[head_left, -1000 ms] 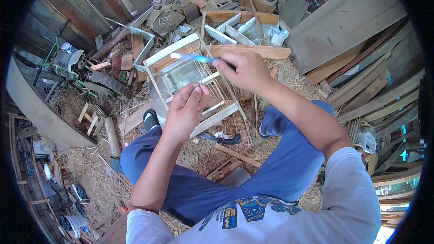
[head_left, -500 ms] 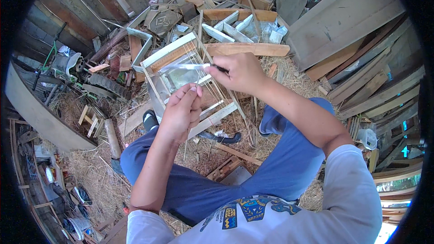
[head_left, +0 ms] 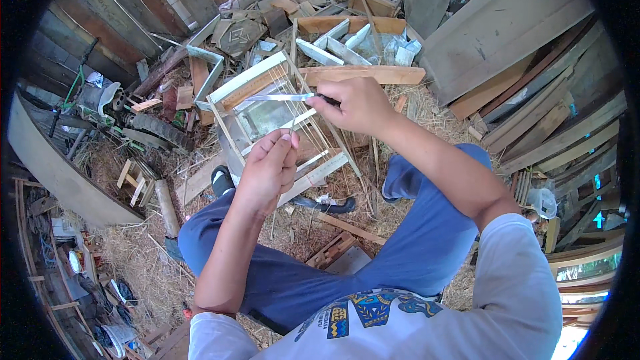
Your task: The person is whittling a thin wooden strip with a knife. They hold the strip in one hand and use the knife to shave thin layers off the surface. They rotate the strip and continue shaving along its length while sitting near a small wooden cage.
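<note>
My right hand (head_left: 360, 105) is closed round the black handle of a knife (head_left: 281, 97), its bright blade pointing left. Just below the blade, my left hand (head_left: 269, 168) pinches a thin wooden stick (head_left: 293, 119) that rises from the fingertips toward the knife. Whether blade and stick touch, I cannot tell. Beneath both hands is a pale wooden frame (head_left: 312, 177) with crossbars and a glassy or clear sheet inside. Several slender sticks (head_left: 321, 139) lie across its right part. My left hand hides some of the frame's near left side.
Straw and wood scraps cover the floor between my legs. A short plank (head_left: 352, 228) and a small wooden block (head_left: 331, 248) lie near my knees. Beyond the frame are white boards (head_left: 320, 52) and a long plank (head_left: 373, 75). Large panels (head_left: 500, 27) lean at right; a wheeled machine (head_left: 160, 127) stands left.
The knife and right hand have shifted slightly right, and the blade looks less blurred. My left hand sits slightly lower, still pinching the stick.
</note>
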`<state>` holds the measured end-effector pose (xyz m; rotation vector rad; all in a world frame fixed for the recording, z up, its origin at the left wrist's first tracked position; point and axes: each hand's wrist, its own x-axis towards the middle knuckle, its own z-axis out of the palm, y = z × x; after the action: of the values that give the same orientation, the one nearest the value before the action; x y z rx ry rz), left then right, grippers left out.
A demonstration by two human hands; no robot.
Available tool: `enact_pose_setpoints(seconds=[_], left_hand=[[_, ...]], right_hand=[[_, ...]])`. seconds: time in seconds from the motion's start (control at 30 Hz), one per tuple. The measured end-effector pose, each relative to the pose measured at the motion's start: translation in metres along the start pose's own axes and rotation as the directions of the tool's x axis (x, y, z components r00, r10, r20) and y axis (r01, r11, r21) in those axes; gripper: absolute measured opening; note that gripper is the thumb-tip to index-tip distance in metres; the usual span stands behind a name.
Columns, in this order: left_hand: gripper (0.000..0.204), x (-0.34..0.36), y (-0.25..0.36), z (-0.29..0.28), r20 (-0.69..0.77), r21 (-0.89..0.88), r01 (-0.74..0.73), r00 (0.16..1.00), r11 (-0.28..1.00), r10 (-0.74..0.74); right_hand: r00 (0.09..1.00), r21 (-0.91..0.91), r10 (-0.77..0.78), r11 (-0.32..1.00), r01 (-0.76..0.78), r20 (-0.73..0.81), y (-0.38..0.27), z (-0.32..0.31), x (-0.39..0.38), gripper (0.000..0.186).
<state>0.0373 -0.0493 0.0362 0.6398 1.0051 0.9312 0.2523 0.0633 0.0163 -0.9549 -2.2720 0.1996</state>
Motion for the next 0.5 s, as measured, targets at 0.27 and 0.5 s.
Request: enact_pose_setpoints(seconds=[0.27, 0.5], left_hand=[[0.018, -0.006, 0.006, 0.008, -0.047, -0.011, -0.018, 0.999, 1.000, 0.017], [0.018, -0.004, 0.001, 0.008, 0.000, 0.037, -0.063, 0.998, 0.997, 0.063]], right_hand=[[0.914, 0.156, 0.401, 0.909, -0.387, -0.066, 0.029, -0.011, 0.013, 0.037], [1.000, -0.005, 0.025, 1.000, -0.025, -0.012, -0.004, -0.004, 0.005, 0.037]])
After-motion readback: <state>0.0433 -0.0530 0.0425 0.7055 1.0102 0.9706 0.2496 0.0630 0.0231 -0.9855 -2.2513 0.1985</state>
